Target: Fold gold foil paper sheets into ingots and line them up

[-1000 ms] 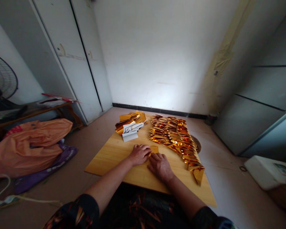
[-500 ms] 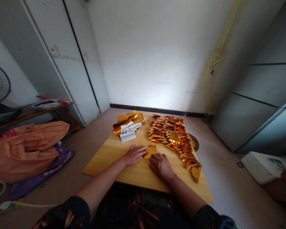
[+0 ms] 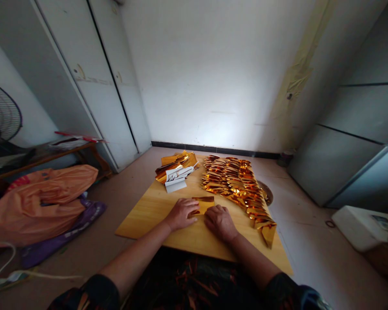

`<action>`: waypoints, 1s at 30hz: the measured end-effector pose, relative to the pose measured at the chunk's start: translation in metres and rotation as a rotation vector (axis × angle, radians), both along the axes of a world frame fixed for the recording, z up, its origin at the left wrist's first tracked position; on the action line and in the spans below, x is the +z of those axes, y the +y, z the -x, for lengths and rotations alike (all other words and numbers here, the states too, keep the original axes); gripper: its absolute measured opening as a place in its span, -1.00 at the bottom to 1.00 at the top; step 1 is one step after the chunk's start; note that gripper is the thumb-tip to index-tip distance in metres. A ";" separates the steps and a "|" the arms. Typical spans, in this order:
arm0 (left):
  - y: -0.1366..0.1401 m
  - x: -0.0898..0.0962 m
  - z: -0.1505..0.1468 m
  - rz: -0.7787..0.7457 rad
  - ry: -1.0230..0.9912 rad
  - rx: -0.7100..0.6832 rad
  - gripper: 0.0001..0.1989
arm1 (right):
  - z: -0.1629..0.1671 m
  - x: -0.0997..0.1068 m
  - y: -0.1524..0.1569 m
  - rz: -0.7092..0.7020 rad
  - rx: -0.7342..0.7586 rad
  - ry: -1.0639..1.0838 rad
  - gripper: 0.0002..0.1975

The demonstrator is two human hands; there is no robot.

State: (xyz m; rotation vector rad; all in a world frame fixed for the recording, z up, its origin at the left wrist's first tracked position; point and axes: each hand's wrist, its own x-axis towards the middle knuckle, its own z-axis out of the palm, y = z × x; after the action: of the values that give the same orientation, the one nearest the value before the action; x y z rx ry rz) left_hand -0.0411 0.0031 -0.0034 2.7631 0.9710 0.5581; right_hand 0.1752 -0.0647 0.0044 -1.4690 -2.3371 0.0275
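A small sheet of gold foil paper [image 3: 204, 206] lies on the wooden board, its far edge showing a darker, shinier fold strip. My left hand [image 3: 181, 214] has its fingers closed on the sheet's left end, thumb toward me. At the near right corner, my right hand [image 3: 221, 220] presses on the paper with curled fingers; what its fingertips do underneath is hidden. Rows of folded gold foil pieces [image 3: 236, 183] stand packed together to the right. Beyond my left hand is a loose pile of gold foil sheets [image 3: 177, 162], with white printed paper [image 3: 176, 185] on its near side.
The wooden board [image 3: 142, 219] sits low above the tiled floor. A round bowl-like thing [image 3: 265, 193] shows partly behind its right edge. An orange plastic bag [image 3: 42, 202] and a purple bag [image 3: 64, 237] lie left. A white box [image 3: 358, 228] stands right; cabinets [image 3: 93, 86] rise at left.
My left hand has gone from lying flatter across the paper to fingers curled at its left end. More of the sheet shows, with a shiny strip along its far edge. The right hand barely moved.
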 end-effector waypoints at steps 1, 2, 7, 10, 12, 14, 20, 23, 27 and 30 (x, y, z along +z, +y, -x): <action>0.000 0.001 -0.005 0.003 0.006 -0.014 -0.69 | -0.001 0.000 0.001 0.005 0.000 0.010 -0.86; 0.000 0.001 -0.010 0.001 0.011 -0.019 -0.75 | -0.001 -0.001 0.001 0.011 0.002 0.019 -0.86; 0.004 0.001 -0.020 -0.030 0.023 -0.030 -0.85 | -0.007 -0.007 0.006 0.007 0.020 0.060 -0.83; 0.003 -0.001 -0.018 -0.034 -0.012 -0.028 -0.84 | -0.010 -0.008 0.012 -0.022 -0.010 0.046 -0.84; 0.002 -0.002 -0.018 -0.019 -0.048 -0.013 -0.81 | -0.012 -0.007 0.016 -0.030 -0.013 -0.007 -0.88; 0.002 -0.003 -0.018 0.007 -0.077 0.002 -0.73 | -0.013 -0.006 0.018 -0.042 0.012 -0.060 -0.86; 0.006 -0.003 -0.026 0.029 -0.087 0.005 -0.82 | -0.014 -0.007 0.018 -0.077 0.024 -0.129 -0.83; 0.005 -0.005 -0.032 -0.010 -0.076 -0.019 -0.84 | -0.015 -0.007 0.014 -0.091 -0.005 -0.168 -0.85; 0.002 -0.006 -0.040 -0.055 -0.065 -0.031 -0.83 | -0.018 -0.006 0.008 -0.122 -0.039 -0.229 -0.86; 0.001 -0.005 -0.045 -0.058 -0.058 -0.058 -0.83 | -0.022 -0.008 0.006 -0.143 -0.052 -0.226 -0.83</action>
State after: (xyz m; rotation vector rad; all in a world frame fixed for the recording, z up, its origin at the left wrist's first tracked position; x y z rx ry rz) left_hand 0.0037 0.0045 -0.0079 2.7984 0.8733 0.6637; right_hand 0.1969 -0.0587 -0.0033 -1.5288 -2.4157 -0.3291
